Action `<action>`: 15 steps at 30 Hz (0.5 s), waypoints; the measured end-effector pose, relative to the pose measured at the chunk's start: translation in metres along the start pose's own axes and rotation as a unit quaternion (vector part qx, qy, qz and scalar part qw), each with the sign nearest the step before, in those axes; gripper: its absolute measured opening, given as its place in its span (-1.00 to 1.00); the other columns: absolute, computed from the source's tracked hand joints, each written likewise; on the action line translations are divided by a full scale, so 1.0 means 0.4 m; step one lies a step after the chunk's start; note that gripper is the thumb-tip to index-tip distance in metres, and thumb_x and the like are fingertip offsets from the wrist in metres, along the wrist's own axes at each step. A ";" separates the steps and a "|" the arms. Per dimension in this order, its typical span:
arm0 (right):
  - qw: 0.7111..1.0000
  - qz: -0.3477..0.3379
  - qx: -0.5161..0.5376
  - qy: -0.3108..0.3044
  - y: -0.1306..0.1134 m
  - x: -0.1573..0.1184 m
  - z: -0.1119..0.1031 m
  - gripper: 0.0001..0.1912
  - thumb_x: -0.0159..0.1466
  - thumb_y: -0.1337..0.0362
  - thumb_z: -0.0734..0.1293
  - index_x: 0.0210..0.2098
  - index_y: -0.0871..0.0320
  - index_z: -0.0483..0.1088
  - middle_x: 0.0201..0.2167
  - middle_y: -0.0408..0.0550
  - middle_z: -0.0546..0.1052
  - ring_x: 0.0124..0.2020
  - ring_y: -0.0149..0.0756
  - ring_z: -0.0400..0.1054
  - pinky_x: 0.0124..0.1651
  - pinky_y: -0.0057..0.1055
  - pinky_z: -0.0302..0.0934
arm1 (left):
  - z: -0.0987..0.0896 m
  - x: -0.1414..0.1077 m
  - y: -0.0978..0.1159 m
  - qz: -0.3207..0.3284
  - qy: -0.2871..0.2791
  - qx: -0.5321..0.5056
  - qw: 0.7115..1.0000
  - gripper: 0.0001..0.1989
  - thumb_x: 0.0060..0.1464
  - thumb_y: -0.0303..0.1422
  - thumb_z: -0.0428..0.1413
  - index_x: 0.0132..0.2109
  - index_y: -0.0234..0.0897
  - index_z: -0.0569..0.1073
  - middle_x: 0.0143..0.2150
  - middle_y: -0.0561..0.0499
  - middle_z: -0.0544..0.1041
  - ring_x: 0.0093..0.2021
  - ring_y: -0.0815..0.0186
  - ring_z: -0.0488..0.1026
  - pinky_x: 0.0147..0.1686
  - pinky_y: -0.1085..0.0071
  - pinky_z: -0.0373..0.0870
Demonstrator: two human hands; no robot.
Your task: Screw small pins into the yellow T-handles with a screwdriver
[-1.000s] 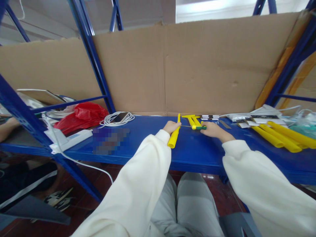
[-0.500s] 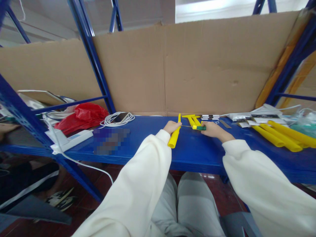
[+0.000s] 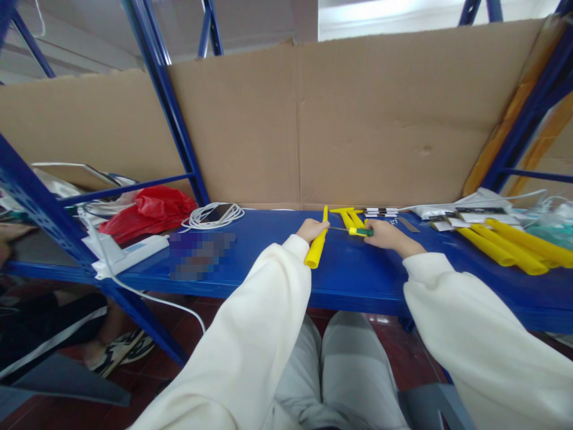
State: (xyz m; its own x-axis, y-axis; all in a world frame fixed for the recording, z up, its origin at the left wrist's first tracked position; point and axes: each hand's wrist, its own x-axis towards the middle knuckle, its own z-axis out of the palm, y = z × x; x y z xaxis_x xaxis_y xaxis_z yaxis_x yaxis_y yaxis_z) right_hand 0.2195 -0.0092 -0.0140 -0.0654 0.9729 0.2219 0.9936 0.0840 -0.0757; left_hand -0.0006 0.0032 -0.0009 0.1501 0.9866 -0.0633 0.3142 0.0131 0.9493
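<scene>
My left hand is closed around a yellow tapered tube, its wide end towards me. A screwdriver with a yellow and green handle is gripped in my right hand. Its thin shaft points left and its tip reaches the tube beside my left fingers; whether it enters the tube I cannot tell. Just behind the screwdriver lie yellow T-shaped pieces on the blue table. Small black-and-white items and a flat grey metal strip lie beyond my right hand.
Several yellow tubes and white packets lie at the right. To the left are a coiled white cable, a red plastic bag and a white power strip. A cardboard wall closes the back. Another person's foot shows at lower left.
Both hands, the yellow tube and the screwdriver stay almost where they were. At lower left the other person's foot has shifted right.
</scene>
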 end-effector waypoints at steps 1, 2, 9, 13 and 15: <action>1.000 0.003 -0.007 0.002 0.000 -0.001 -0.001 -0.69 0.12 0.35 0.36 -0.12 0.18 0.49 -0.17 0.11 0.64 -0.21 -0.11 0.53 -0.24 -0.41 0.26 | 0.000 -0.001 0.001 -0.001 -0.001 -0.002 1.000 -0.63 0.17 -0.50 0.08 -0.62 -0.30 0.35 -0.76 0.10 0.32 -0.69 0.40 0.30 -0.55 0.47 0.30; 1.000 0.006 -0.013 0.002 0.000 -0.003 -0.001 -0.67 0.12 0.34 0.37 -0.10 0.18 0.48 -0.18 0.11 0.64 -0.23 -0.11 0.53 -0.26 -0.41 0.26 | 0.000 -0.002 0.001 -0.001 -0.004 -0.002 1.000 -0.63 0.18 -0.49 0.08 -0.61 -0.29 0.35 -0.76 0.10 0.31 -0.69 0.40 0.30 -0.55 0.47 0.29; 0.999 -0.023 0.013 -0.027 -0.007 -0.002 -0.003 -0.75 0.17 0.34 0.32 -0.17 0.20 0.54 -0.13 0.14 0.64 -0.14 -0.06 0.54 -0.17 -0.40 0.29 | -0.002 0.007 -0.004 0.001 0.001 0.004 1.000 -0.67 0.16 -0.48 0.10 -0.58 -0.32 0.40 -0.76 0.09 0.33 -0.67 0.39 0.33 -0.56 0.49 0.30; 0.999 -0.003 0.027 -0.021 -0.011 -0.004 -0.009 -0.76 0.19 0.32 0.31 -0.18 0.22 0.54 -0.14 0.15 0.64 -0.15 -0.08 0.54 -0.18 -0.42 0.29 | -0.001 0.009 -0.004 0.004 0.004 -0.001 1.000 -0.66 0.15 -0.49 0.13 -0.60 -0.32 0.39 -0.76 0.10 0.33 -0.70 0.43 0.31 -0.59 0.52 0.26; 1.000 0.009 0.017 -0.005 -0.008 -0.005 -0.009 -0.71 0.16 0.33 0.35 -0.11 0.23 0.52 -0.15 0.14 0.64 -0.17 -0.09 0.54 -0.21 -0.43 0.28 | -0.001 0.005 -0.002 0.005 0.002 -0.004 1.000 -0.66 0.14 -0.49 0.13 -0.60 -0.32 0.39 -0.77 0.11 0.32 -0.71 0.43 0.29 -0.60 0.53 0.24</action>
State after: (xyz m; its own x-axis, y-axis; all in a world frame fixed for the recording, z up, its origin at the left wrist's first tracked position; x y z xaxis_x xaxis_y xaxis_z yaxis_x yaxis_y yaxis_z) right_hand 0.2169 -0.0122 -0.0109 -0.0491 0.9763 0.2106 0.9910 0.0740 -0.1118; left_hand -0.0008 0.0054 -0.0019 0.1499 0.9873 -0.0529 0.3049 0.0047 0.9524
